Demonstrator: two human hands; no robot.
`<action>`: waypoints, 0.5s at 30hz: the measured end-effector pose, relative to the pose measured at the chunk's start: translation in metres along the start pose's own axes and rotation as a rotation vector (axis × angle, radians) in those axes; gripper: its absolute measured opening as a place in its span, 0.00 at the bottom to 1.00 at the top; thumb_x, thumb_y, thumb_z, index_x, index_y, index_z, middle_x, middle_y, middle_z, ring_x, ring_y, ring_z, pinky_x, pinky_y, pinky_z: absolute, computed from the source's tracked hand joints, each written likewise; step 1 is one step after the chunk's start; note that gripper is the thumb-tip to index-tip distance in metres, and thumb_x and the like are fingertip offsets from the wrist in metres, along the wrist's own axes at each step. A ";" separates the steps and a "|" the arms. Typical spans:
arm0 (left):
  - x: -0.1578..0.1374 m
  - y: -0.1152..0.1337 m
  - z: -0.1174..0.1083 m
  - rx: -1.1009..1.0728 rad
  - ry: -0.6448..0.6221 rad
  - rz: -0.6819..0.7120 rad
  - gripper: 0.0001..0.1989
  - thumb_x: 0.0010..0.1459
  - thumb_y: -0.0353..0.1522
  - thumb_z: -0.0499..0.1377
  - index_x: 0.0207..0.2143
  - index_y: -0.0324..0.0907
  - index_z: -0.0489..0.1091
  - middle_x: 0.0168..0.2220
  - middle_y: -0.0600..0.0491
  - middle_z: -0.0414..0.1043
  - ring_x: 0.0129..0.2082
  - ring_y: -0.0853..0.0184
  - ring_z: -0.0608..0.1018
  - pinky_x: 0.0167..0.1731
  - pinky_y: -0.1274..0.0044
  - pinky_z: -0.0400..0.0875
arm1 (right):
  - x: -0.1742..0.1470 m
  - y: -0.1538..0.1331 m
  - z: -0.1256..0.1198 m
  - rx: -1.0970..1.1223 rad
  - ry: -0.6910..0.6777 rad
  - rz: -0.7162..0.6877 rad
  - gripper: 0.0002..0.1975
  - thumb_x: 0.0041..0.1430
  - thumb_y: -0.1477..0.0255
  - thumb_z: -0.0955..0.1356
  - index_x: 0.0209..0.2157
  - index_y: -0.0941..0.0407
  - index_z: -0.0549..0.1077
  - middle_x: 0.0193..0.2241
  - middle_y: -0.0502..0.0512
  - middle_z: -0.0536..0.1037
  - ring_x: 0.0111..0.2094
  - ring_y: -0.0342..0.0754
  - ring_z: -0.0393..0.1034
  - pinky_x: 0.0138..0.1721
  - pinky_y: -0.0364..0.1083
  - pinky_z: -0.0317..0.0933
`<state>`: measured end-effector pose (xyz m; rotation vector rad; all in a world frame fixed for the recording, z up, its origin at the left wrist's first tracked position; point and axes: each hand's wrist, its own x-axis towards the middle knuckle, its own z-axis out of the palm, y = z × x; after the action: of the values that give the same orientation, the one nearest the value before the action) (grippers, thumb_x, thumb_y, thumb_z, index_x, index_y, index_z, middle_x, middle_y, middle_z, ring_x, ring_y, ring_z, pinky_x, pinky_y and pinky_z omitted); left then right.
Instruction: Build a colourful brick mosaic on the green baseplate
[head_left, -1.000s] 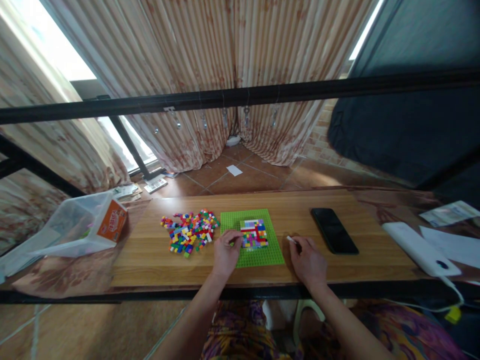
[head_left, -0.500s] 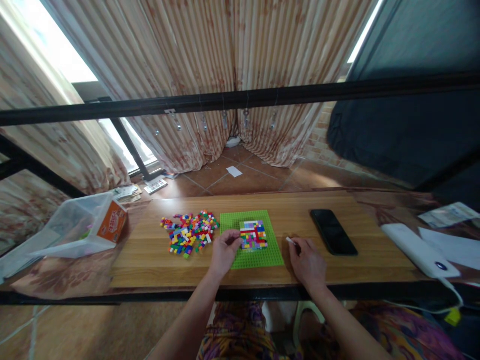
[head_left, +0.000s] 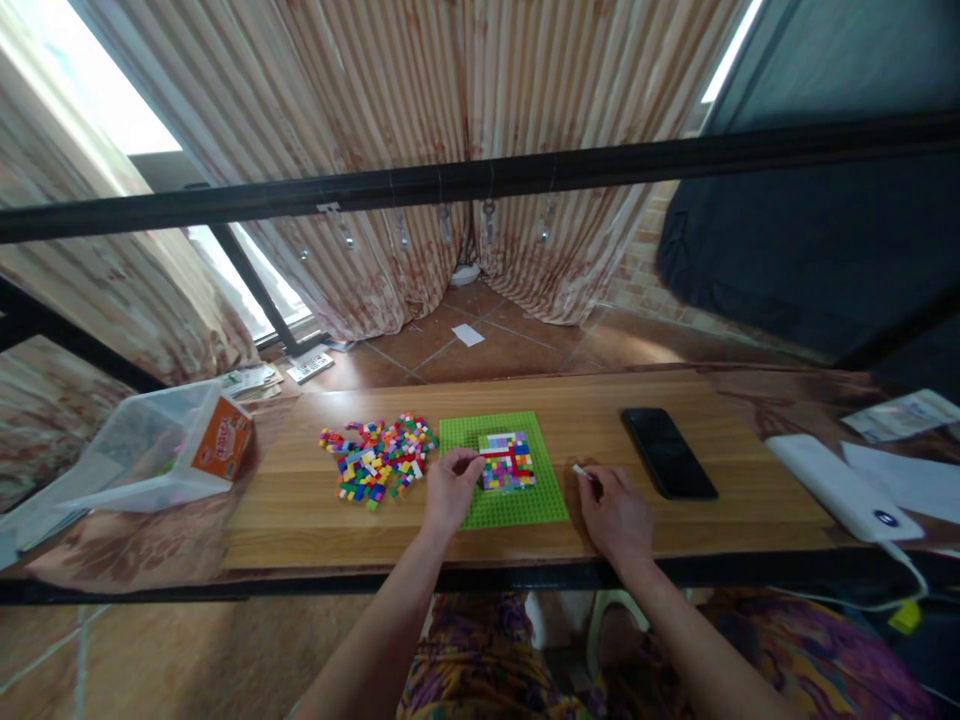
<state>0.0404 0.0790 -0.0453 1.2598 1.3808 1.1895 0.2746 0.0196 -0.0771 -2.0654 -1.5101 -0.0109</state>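
Observation:
A green studded baseplate (head_left: 551, 505) lies on the wooden board, carrying a flat, multicoloured patch of toy bricks (head_left: 506, 470). My left hand (head_left: 451, 488) rests over the plate's left side, thumb and forefinger pinched at the patch's left edge; whatever is between those fingertips is too small to make out. To the right of the plate, just above the board, my right hand (head_left: 616, 510) is closed on a small white piece (head_left: 577, 470) that pokes out from its fingertips. Loose coloured toy bricks (head_left: 379, 460) are heaped left of the plate.
A black phone (head_left: 669, 453) lies to the right on the wooden board (head_left: 315, 535). Past the board's right end is a white power bank (head_left: 840, 487) with a cable. On the left stands a clear plastic tub (head_left: 161, 450) with an orange label. A dark bar (head_left: 442, 185) crosses beyond.
The whole view has shifted slightly as the head moved. My left fingertips are a little closer together at the patch's edge; my right hand keeps the white piece in about the same place.

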 end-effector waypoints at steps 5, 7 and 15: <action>-0.002 -0.002 0.004 0.021 0.039 -0.010 0.06 0.50 0.32 0.62 0.28 0.38 0.76 0.26 0.53 0.76 0.27 0.69 0.75 0.29 0.79 0.67 | 0.001 0.001 0.000 0.018 0.001 -0.021 0.14 0.65 0.64 0.62 0.39 0.56 0.77 0.38 0.56 0.76 0.32 0.45 0.67 0.28 0.44 0.49; -0.001 -0.002 0.005 0.025 0.048 -0.014 0.05 0.50 0.32 0.62 0.28 0.38 0.76 0.26 0.53 0.76 0.27 0.69 0.75 0.29 0.79 0.67 | 0.001 0.001 0.000 0.023 0.003 -0.025 0.14 0.65 0.64 0.62 0.39 0.56 0.76 0.38 0.56 0.76 0.32 0.45 0.67 0.29 0.44 0.50; 0.001 -0.002 0.007 0.002 0.060 -0.006 0.03 0.49 0.30 0.62 0.27 0.38 0.75 0.25 0.54 0.75 0.26 0.69 0.74 0.28 0.79 0.67 | 0.000 -0.001 -0.001 0.021 -0.016 0.005 0.13 0.65 0.65 0.63 0.39 0.55 0.76 0.39 0.56 0.77 0.32 0.45 0.67 0.28 0.44 0.49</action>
<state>0.0472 0.0803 -0.0488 1.2290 1.4287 1.2312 0.2742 0.0197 -0.0757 -2.0572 -1.5090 0.0230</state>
